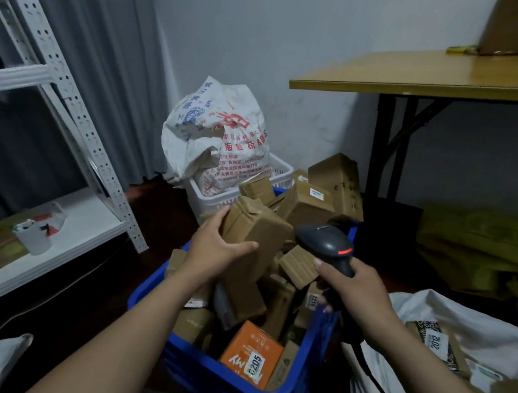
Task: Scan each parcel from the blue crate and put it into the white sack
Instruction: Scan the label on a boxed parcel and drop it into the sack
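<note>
- Above the blue crate (pixel 224 388), the left hand (pixel 213 250) holds a brown cardboard parcel (pixel 256 229), fingers curled around its edge.
- The right hand (pixel 357 290) grips the barcode scanner (pixel 327 242) just beside it.
- The white sack (pixel 497 336) at right has few parcels and the crate is heaped, so most work probably remains.

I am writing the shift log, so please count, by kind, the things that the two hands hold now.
brown parcel, gripped by the left hand: 1
scanner, gripped by the right hand: 1
Total: 2
</note>
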